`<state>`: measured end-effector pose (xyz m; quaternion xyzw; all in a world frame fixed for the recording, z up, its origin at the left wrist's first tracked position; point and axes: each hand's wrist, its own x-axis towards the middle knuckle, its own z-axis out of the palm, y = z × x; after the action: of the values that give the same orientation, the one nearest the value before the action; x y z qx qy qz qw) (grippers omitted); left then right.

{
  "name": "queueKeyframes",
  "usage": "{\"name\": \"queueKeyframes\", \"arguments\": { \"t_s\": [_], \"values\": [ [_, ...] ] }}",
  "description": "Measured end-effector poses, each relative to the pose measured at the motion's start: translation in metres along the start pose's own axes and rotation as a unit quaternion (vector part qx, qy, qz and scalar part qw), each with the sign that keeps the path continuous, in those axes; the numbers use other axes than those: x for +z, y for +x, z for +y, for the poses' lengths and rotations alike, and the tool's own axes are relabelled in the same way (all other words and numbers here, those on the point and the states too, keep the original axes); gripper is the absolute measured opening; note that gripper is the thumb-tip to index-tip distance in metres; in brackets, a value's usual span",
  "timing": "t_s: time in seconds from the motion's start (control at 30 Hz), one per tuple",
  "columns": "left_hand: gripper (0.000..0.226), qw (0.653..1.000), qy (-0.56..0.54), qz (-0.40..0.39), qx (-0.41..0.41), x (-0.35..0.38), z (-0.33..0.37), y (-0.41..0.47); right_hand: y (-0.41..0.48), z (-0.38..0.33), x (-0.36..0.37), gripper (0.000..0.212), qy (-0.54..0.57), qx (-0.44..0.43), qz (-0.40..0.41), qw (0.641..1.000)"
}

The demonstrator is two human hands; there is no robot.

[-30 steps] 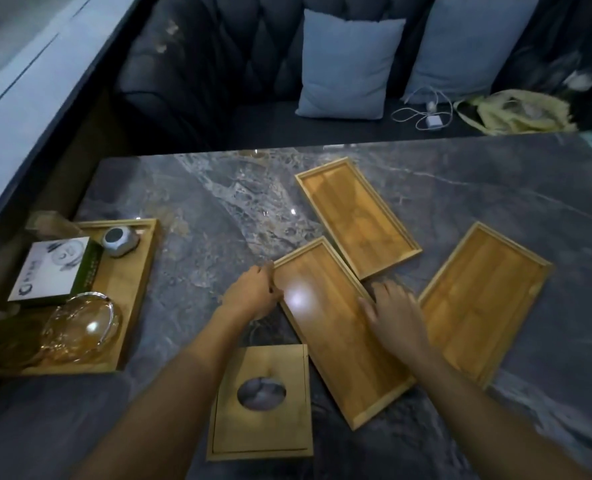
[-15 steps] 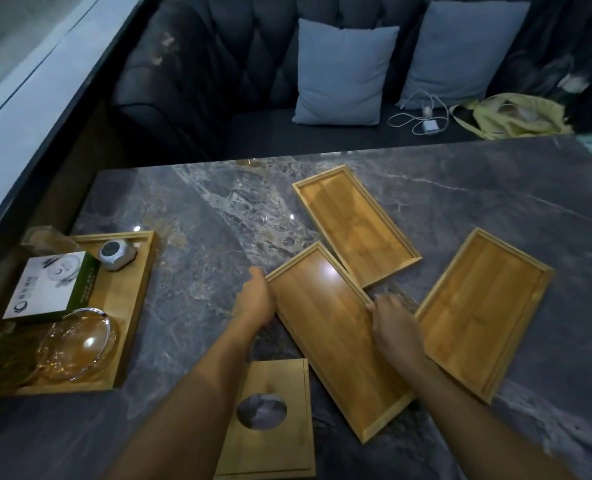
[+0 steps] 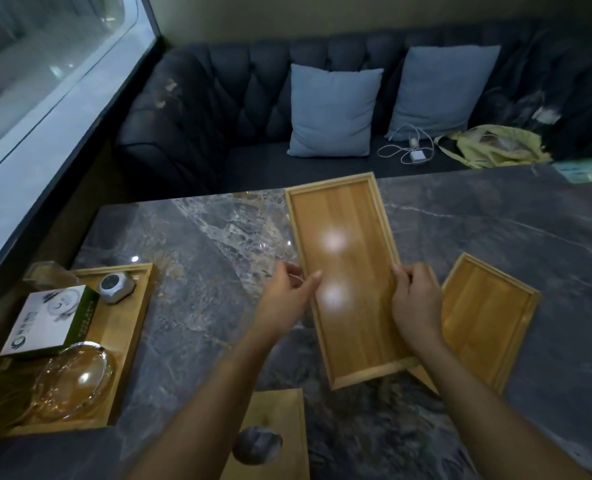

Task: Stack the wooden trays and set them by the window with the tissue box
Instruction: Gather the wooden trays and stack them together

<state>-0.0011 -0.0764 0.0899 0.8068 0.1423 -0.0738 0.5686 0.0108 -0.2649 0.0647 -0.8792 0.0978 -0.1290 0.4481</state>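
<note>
**Holding one tray by its long edges**

Gripping opposite long rims, the left hand and right hand held a wooden tray between them over the table. A second tray lay just right of the right hand. The wooden tissue box sat near the left forearm.

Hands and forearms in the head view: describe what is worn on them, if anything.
Nothing is worn. The left hand and right hand are bare: no gloves, and no rings, watch or bands that I can make out. Both forearms are bare too, with no sleeve showing up to the bottom edge of the picture. The image is dim and slightly soft, so fine details like small marks cannot be told.
</note>
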Motion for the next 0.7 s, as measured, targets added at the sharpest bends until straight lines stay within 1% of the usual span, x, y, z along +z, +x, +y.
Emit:
{"name": "queueKeyframes", "arguments": {
  "t_s": [0.1, 0.2, 0.3, 0.37, 0.47, 0.57, 0.63, 0.7],
  "values": [
    [0.023, 0.999, -0.019, -0.017, 0.033, 0.021, 0.004, -0.010, 0.007, 0.002, -0.013, 0.022, 0.028, 0.028, 0.039, 0.998],
    [0.009, 0.996, 0.000, -0.009, 0.085, 0.041, 0.007, -0.014, 0.006, 0.014, -0.026, 0.022, 0.038, 0.050, 0.074, 0.995],
    [0.015, 0.990, 0.038, -0.008, 0.136, 0.060, 0.008, -0.013, -0.001, 0.029, -0.038, 0.025, 0.041, 0.070, 0.104, 0.991],
    [0.019, 0.982, 0.084, 0.001, 0.170, 0.075, 0.010, -0.013, -0.007, 0.038, -0.047, 0.026, 0.036, 0.084, 0.126, 0.988],
    [0.023, 0.965, 0.148, -0.006, 0.216, 0.097, 0.016, -0.009, -0.014, 0.054, -0.064, 0.029, -0.018, 0.116, 0.146, 0.982],
    [0.032, 0.936, 0.239, -0.046, 0.255, 0.117, 0.028, -0.001, -0.019, 0.070, -0.086, 0.032, -0.114, 0.115, 0.161, 0.974],
    [0.038, 0.906, 0.315, -0.053, 0.277, 0.132, 0.033, 0.006, -0.021, 0.079, -0.098, 0.033, -0.150, 0.114, 0.165, 0.968],
    [0.040, 0.876, 0.376, -0.069, 0.294, 0.149, 0.035, 0.011, -0.023, 0.089, -0.106, 0.032, -0.169, 0.137, 0.159, 0.963]
  ]
}}
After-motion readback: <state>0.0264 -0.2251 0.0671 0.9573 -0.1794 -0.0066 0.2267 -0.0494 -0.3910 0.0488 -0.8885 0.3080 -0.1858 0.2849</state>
